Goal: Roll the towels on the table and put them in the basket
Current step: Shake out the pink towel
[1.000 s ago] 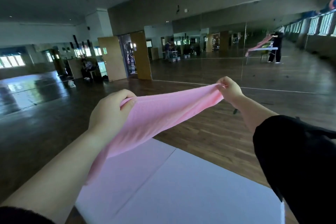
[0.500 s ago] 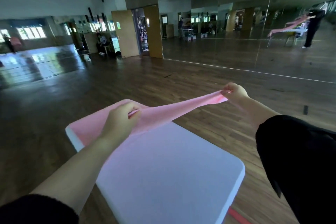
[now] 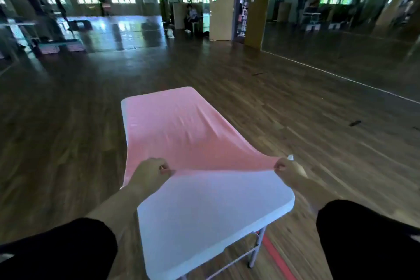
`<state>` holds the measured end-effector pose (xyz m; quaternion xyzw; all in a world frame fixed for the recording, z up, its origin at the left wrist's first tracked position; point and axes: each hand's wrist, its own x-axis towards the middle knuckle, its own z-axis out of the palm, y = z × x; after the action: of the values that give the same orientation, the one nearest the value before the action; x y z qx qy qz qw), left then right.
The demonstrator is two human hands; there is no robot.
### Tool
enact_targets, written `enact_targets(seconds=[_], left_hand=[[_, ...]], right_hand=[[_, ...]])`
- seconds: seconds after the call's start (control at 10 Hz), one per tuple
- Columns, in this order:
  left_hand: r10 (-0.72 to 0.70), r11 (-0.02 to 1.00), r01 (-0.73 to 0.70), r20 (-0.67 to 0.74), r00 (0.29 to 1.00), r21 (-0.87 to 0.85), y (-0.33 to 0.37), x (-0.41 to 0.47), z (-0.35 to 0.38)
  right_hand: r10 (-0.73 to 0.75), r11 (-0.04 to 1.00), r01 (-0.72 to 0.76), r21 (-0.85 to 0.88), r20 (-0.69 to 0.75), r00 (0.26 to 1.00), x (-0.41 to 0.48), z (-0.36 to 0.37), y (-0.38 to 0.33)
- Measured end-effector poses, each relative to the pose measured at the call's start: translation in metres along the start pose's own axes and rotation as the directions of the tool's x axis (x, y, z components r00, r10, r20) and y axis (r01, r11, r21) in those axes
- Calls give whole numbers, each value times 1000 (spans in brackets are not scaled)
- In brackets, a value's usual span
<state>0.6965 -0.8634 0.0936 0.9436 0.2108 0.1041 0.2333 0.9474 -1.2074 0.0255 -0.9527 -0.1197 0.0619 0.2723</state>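
I'm pinching the near corners of the pink towel [image 3: 181, 129], left hand [image 3: 151, 174] on one, right hand [image 3: 288, 168] on the other, fingers curled tight on the cloth; I'm holding the near edge slightly raised, probably so it's lying flat for rolling; its far part is resting on the white table [image 3: 204, 216], left edge overhanging; I'm counting one towel, one table, two hands; no basket showing.
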Motion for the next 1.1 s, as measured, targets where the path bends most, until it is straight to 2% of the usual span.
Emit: enact_targets(seconds=[0.1,0.2,0.3,0.4,0.5,0.7,0.8,0.9,1.1], left_hand=[[-183,983,183,-11,983,2,9,-39,47],[-286,950,285,-4,958,128,14,-73,88],[-331,908,326,-24,943,263,20,-100,116],[-333,900,312,19,943,305,27,-120,139],[-403,862,376,11,915,340,37,-134,157],[-502,852,486,45,863,193,41,-156,187],[-580,800,529,135,804,283,47,-157,196],[-601,793,557,173,780,246,52,-151,195],[-570,821,563,81,818,96,59,-132,168]], right_hand=[[-63,997,68,-26,170,983,-3,11,33],[-100,986,134,-100,290,952,34,41,100],[-150,963,223,-149,392,908,50,51,134],[-238,933,334,-132,466,852,5,22,104],[-312,907,410,-95,505,805,-4,20,113],[-273,904,411,-121,575,771,-6,24,134],[-173,878,427,-216,688,704,-2,25,130],[-170,915,373,-151,696,698,0,21,113],[-278,925,381,0,682,676,2,27,51]])
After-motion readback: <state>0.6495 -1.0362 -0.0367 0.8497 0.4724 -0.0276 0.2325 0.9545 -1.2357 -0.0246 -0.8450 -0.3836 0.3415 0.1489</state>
